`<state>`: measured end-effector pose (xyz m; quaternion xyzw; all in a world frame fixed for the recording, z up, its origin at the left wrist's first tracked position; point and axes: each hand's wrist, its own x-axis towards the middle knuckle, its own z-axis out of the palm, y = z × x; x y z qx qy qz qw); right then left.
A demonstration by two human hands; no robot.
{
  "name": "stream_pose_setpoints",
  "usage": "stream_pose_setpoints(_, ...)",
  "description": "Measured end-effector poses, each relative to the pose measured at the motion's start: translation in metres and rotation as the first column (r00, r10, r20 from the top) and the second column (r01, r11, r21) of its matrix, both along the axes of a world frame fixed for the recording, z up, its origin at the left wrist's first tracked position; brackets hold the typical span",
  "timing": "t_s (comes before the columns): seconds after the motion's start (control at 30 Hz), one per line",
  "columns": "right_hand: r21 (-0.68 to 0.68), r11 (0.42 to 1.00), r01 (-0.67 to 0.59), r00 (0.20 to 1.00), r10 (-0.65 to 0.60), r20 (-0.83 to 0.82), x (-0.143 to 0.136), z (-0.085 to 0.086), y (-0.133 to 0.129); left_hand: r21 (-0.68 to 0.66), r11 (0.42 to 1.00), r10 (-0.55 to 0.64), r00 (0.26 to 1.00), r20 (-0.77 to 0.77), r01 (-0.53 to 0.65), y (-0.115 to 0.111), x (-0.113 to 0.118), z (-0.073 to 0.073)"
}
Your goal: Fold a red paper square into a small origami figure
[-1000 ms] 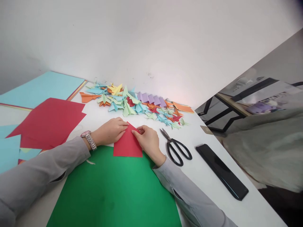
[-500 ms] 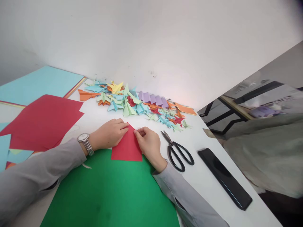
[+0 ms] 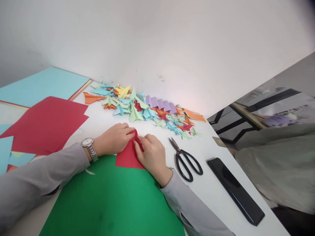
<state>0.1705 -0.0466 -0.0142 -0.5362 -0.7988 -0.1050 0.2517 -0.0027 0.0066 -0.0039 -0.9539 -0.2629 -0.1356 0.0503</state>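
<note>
A small red sheet of paper (image 3: 128,160) lies partly over the top edge of a large green sheet (image 3: 110,196). My left hand (image 3: 113,139), with a watch on its wrist, grips the paper at its upper left, fingers closed at the top. From the right, my right hand (image 3: 152,158) has thumb and fingers closed on the paper's right edge, which is lifted and curled inward. The paper's right side is partly hidden behind that hand. Black-handled scissors (image 3: 183,159) lie just right of my right hand, blades partly apart.
Along the wall sits a pile of folded paper pieces (image 3: 135,114) in several colours. Larger red sheets (image 3: 46,127) and a light blue stack (image 3: 46,85) are at left. A black tray-like object (image 3: 235,191) lies near the table's right edge. Beyond it is another person's clothing (image 3: 278,160).
My right hand has shifted slightly left and brought the paper's right edge up and inward. My left hand stays at the upper left. The view has tilted slightly.
</note>
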Motion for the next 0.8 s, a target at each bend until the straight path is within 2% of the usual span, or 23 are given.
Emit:
stream_pose_setpoints(0.27,-0.093,0.967,-0.238,0.966,0.225,-0.129,0.0,-0.003,0.0,-0.012,1.0,-0.021,0.999,0.047,0.022,0.002,-0.001,-0.003)
stream_pose_setpoints(0.37,-0.108,0.958,-0.267,0.953,0.247,-0.175,0.002,-0.003,0.0,-0.008,1.0,-0.013,1.0,0.025,0.013,0.001,-0.002,-0.002)
stream_pose_setpoints(0.6,-0.193,0.929,-0.317,0.878,0.21,-0.429,0.01,0.0,0.004,0.006,1.0,0.001,0.999,0.051,-0.001,0.001,-0.003,-0.003)
stream_pose_setpoints(0.8,-0.158,0.931,-0.33,0.88,0.242,-0.409,0.012,-0.007,0.008,0.006,1.0,-0.005,0.996,0.091,0.005,0.004,-0.004,-0.007)
